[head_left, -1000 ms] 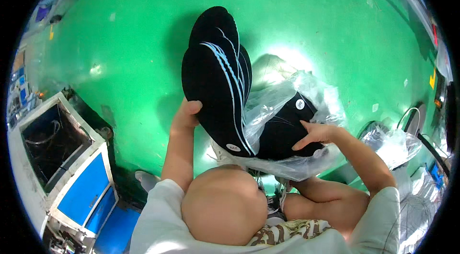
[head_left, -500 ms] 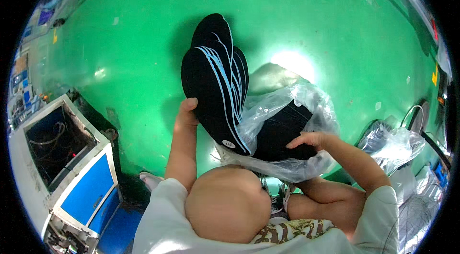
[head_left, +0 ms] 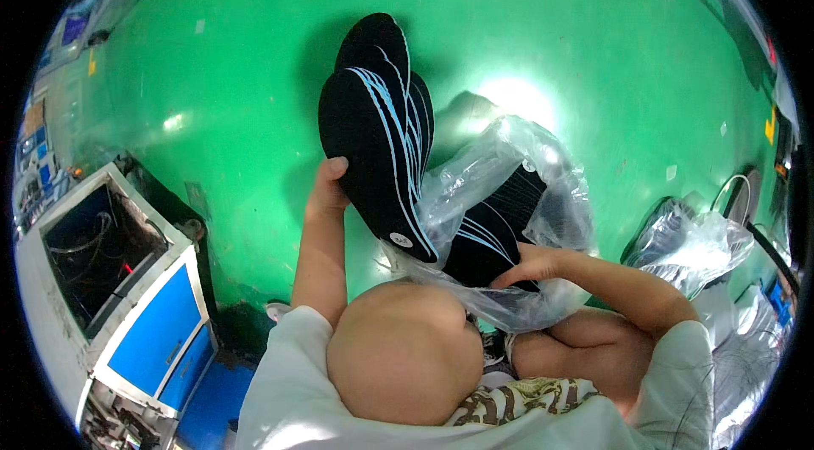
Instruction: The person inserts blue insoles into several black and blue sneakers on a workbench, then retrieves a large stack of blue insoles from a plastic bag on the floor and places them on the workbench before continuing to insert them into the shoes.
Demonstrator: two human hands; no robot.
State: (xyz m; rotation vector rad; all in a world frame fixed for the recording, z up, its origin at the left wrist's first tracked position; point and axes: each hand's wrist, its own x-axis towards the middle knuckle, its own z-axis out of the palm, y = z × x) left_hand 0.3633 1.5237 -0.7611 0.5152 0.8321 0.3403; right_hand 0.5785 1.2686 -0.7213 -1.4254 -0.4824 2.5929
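Note:
My left hand (head_left: 327, 189) grips a pair of black shoes with light blue stripes (head_left: 377, 123), soles turned toward me, held up over the green floor. Their heels reach into the mouth of a clear plastic bag (head_left: 517, 221). My right hand (head_left: 532, 265) holds that bag at its near edge. Inside the bag lie more black striped shoes (head_left: 496, 221). My own head (head_left: 398, 352) fills the lower middle of the view and hides part of the bag's bottom.
The green floor (head_left: 212, 68) spreads all around. A white and blue cabinet with an open dark top (head_left: 110, 272) stands at the left. Another crumpled clear bag (head_left: 691, 242) lies at the right, near a metal handle (head_left: 738, 191). My bent knee (head_left: 585, 348) is at the lower right.
The pair of shoes in my left hand has slid a little lower and deeper toward the bag's mouth. My right hand has shifted slightly along the bag's edge.

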